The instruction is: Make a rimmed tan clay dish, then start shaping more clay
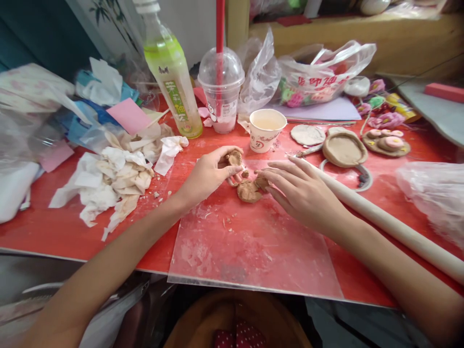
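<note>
My left hand pinches a small brown piece of clay between thumb and fingers, above the far part of a clear plastic sheet. My right hand is stretched out palm down, its fingertips at a clay lump that they partly cover; whether they press on it I cannot tell. Against that lump lies a larger, cracked clay lump. A tiny clay crumb shows between the hands. Clay bits and smears are scattered over the sheet.
Beyond my hands stand a paper cup, a domed plastic cup and a green drink bottle. Crumpled tissues lie left. Rightward are a shallow clay dish, a white ring and a long pale pipe.
</note>
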### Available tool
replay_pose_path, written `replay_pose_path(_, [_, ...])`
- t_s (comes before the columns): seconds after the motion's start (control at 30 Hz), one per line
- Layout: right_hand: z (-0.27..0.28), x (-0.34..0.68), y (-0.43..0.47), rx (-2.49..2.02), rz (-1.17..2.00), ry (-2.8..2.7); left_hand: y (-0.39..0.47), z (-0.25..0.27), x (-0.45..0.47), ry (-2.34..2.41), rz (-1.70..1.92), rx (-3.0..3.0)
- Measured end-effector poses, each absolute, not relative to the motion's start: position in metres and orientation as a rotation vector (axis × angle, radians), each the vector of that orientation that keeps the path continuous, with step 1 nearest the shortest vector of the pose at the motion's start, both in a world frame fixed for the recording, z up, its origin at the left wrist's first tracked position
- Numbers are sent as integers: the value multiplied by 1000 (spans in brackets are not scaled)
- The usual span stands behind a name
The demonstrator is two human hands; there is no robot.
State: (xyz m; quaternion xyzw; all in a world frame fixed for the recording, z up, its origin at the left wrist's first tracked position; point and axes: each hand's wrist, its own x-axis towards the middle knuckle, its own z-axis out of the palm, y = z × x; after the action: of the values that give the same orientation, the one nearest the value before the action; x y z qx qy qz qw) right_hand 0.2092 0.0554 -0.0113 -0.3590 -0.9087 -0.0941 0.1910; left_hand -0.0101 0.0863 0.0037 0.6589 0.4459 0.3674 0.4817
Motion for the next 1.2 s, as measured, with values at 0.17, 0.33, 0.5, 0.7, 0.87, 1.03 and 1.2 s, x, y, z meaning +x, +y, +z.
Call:
replay_pose_path(0.17, [-11,209,55,-996,-275,-2546,83,4,-11,1129,890,1702])
replay_pose_path(0.33, [-12,209,56,-987,-282,-2552,81,7,-13,1269,798,1862])
replay_pose_path(0.5, [-12,209,56,-982,-281,-2561,81,6,-12,1312,755,1881])
replay_pose_path(0.7, [-12,209,57,-984,-279,-2554,79,5,-11,1313,784,1899])
replay_pose_path(0.87, [-12,209,57,-988,-286,-2554,84,5,-11,1185,972,1666])
replay_pose_path(1.03, [-10,210,57,-986,-292,-2548,89,8,-13,1038,1067,1457])
replay_pose_path(1.2, [-10,211,57,-975,-300,-2542,87,13,-13,1040,1086,1401])
